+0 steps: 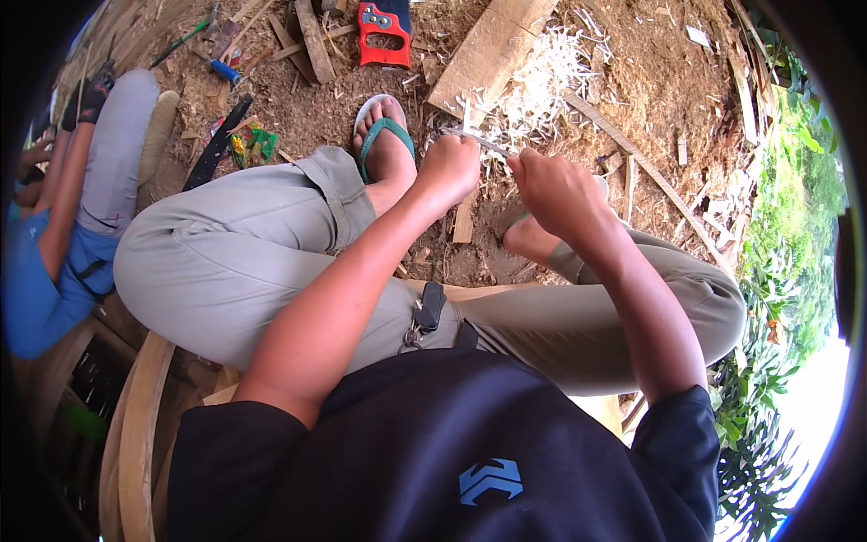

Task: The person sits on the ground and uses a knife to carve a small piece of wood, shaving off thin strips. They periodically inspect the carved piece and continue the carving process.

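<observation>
My left hand [452, 167] is closed in a fist near the middle, beside the sandalled left foot. A thin grey blade-like strip [492, 144] runs slantwise between it and my right hand [560, 191], whose fingers are closed round its near right end. The strip's ends are hidden by my fingers, so its exact kind is unclear. A narrow pale wood stick [467, 113] shows just beyond my left fist, and a short wood piece [463, 222] shows below it. Curled pale shavings [551, 86] lie heaped past both hands.
A wide wooden board [492, 54] lies beyond the hands, with a red-handled saw [385, 36] to its left. A long thin slat [650, 167] crosses the ground at right. A blue-handled tool [225, 71] lies at far left, near another person's legs [117, 154]. Green plants [786, 271] border the right.
</observation>
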A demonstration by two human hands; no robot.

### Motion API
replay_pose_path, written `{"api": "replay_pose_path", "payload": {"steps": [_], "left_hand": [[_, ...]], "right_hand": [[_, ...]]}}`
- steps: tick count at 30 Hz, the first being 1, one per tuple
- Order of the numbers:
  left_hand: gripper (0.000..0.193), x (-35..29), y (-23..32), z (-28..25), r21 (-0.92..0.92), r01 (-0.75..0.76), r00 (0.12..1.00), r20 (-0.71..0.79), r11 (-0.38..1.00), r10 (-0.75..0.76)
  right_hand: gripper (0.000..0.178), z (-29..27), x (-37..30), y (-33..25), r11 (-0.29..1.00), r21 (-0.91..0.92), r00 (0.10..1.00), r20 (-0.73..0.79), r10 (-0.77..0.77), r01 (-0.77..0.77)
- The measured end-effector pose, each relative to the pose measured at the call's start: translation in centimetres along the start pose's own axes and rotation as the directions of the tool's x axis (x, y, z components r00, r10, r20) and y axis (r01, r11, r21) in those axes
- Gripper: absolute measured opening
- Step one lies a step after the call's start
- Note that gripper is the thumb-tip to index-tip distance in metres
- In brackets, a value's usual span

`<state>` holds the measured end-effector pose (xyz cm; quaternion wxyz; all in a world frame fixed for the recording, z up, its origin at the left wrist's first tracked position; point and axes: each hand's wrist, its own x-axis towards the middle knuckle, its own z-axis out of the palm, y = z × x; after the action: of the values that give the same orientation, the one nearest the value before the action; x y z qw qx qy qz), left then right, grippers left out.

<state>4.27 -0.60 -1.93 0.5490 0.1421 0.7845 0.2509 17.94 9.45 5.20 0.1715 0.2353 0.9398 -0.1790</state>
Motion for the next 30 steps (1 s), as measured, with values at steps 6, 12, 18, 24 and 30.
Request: {"api": "replay_pose_path", "payload": {"steps": [6,12,18,24,30], "left_hand": [[0.049,0.2,-0.7,0.1,-0.010,0.028,0.999,-0.036,1.000,-0.028],[0.049,0.0,-0.5,-0.2,0.058,0.001,1.000,0.001,0.998,-0.001],[0.045,-0.7,-0.3,1.4,0.069,-0.012,0.998,0.055,0.998,0.008],[0.047,0.4,-0.5,0.6,0.035,-0.057,0.997,-0.045,0.998,0.059],[0.049,0.4,-0.4,0.2,0.002,0.009,0.999,-0.046,1.000,-0.009]], "right_hand": [[0.035,0.4,0.3,-1.8,0.978,0.097,0.973,0.156,0.170,-0.186],[0.028,1.6,1.5,-3.1,0.979,-0.063,0.970,0.141,0.199,-0.192],[0.032,3.5,4.1,1.0,0.964,-0.082,0.947,0.187,0.263,-0.252],[0.039,0.8,2.3,0.5,0.984,0.097,0.987,0.081,0.142,-0.149],[0.036,0.7,0.1,-0.2,0.998,0.037,0.996,0.074,0.054,-0.057]]}}
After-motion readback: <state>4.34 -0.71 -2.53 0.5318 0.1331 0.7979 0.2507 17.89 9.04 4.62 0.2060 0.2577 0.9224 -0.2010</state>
